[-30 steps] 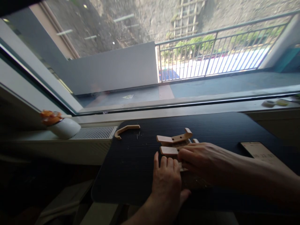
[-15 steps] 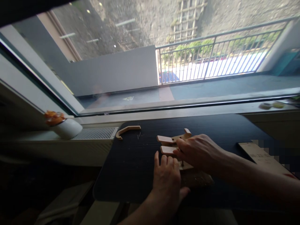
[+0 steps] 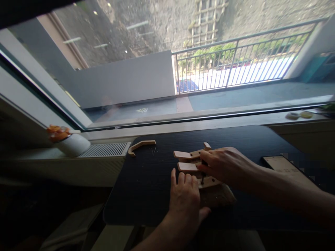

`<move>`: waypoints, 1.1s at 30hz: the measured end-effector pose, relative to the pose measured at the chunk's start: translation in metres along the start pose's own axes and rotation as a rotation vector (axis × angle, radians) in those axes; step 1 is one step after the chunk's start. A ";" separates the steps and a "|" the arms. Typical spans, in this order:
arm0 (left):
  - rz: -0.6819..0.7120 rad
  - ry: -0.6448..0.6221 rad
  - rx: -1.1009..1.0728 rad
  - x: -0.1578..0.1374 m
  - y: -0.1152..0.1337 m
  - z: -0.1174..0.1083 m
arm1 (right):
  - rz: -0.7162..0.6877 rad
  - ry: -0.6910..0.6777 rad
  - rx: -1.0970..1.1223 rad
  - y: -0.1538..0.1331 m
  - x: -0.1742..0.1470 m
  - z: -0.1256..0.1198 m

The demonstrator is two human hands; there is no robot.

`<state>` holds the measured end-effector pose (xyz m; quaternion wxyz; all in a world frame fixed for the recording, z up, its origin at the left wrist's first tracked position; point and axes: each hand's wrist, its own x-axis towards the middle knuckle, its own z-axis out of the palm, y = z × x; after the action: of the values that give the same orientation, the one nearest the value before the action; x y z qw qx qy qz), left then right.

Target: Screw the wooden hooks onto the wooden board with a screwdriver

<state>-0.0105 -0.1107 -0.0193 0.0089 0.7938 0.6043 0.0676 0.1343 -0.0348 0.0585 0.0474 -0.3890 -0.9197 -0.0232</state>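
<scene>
On a dark board (image 3: 218, 198), several pale wooden hooks lie side by side: a far hook (image 3: 182, 154), a middle hook (image 3: 186, 167) and a near hook (image 3: 209, 182). My left hand (image 3: 184, 195) rests over the near hook's left end and holds it down, thumb out toward me. In my right hand (image 3: 222, 162), closed above the board, is a screwdriver (image 3: 203, 176) with a dark handle. Its thin shaft points down to a hole in the near hook, with the handle mostly hidden by the fingers.
A loose wooden hook (image 3: 141, 143) lies at the black table's (image 3: 146, 195) far left, beside a few small screws (image 3: 154, 151). A phone (image 3: 285, 167) lies at the right. Beyond the table stand a white pot (image 3: 74, 144) with orange flowers and a window sill with tape rolls (image 3: 292, 115).
My right hand has turned slightly at the screwdriver, uncovering more of its shaft and the near hook. The left hand keeps its place on the hook. The view has shifted a little.
</scene>
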 end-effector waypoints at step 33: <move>-0.002 -0.003 -0.018 -0.002 0.002 0.000 | -0.244 -0.184 -0.016 -0.010 0.005 -0.008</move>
<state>-0.0095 -0.1127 -0.0189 0.0171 0.7933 0.6043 0.0721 0.1244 -0.0390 0.0672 -0.0433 -0.2755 -0.9603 -0.0005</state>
